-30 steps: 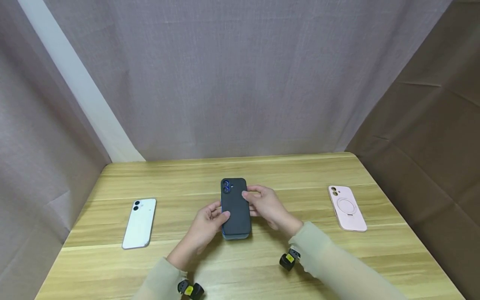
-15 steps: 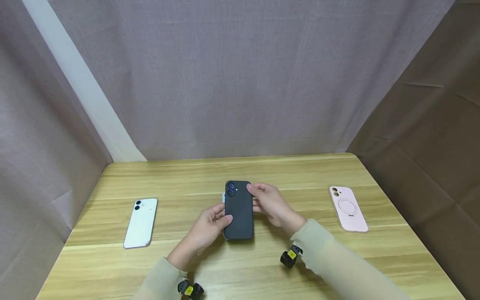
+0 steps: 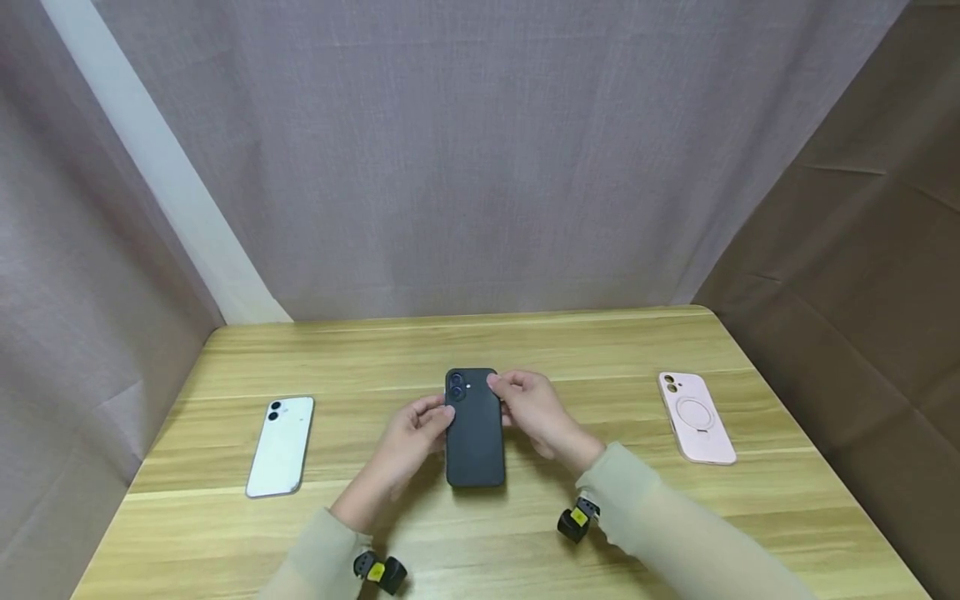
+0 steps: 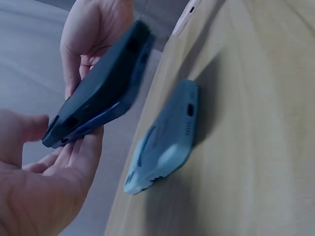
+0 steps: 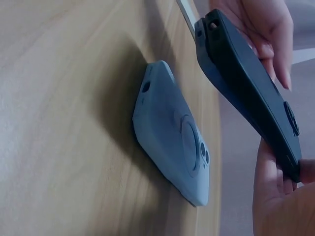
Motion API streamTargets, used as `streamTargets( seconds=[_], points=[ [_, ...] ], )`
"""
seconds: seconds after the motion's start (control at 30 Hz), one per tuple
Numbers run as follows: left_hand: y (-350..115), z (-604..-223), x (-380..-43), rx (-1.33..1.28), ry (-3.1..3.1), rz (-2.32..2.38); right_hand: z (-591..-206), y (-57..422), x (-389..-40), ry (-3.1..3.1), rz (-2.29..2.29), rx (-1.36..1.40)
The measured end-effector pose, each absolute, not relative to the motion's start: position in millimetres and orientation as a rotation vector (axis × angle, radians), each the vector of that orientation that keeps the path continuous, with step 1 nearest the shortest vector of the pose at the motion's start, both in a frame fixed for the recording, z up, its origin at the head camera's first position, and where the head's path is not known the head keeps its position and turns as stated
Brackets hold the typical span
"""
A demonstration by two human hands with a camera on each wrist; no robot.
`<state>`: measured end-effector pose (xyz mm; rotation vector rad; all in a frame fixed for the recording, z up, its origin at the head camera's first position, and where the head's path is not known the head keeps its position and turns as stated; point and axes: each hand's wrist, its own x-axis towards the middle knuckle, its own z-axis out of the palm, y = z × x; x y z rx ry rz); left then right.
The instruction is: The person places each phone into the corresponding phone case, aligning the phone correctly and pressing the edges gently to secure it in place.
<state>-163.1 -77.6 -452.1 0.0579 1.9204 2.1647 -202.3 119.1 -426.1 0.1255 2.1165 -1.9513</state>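
Between both hands, a black phone case (image 3: 476, 442) is held over the table, camera end away from me. A blue phone (image 4: 108, 114) lies against its underside, and a gap shows between them at the near end. My left hand (image 3: 407, 443) pinches the left edge near the camera, thumb on top and fingers underneath. At the upper right corner my right hand (image 3: 536, 415) grips the case the same way. Below them a light blue phone case (image 5: 170, 132) with a ring on its back lies on the table, hidden from the head view.
A white phone (image 3: 281, 447) lies back up at the left of the wooden table (image 3: 570, 342). On the right is a pink phone case (image 3: 696, 417) with a ring. Grey curtain (image 3: 480, 167) hangs behind the table, and brown cloth (image 3: 862, 275) covers the right side.
The phone's end that stuck out below the black case is now covered by it in the head view. My left hand has slid up the left edge towards the camera.
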Motion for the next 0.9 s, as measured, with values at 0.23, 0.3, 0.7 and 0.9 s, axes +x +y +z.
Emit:
streamTargets(
  seconds=[0.23,0.3,0.7,0.9],
  points=[
    [-81,-441,-170,-0.038,2.0,2.212,-424,116,-197,2.101,-1.903,0.045],
    [-81,-440,-170,-0.064,2.009,2.215,-422,115,-196,2.085,-1.904,0.033],
    [-80,-440,-170,-0.102,1.977,2.275,-419,114,-194,2.097,-1.878,-0.01],
    [-84,-442,-169,-0.069,1.876,2.279,-423,114,-194,2.116,-1.867,-0.033]
  ],
)
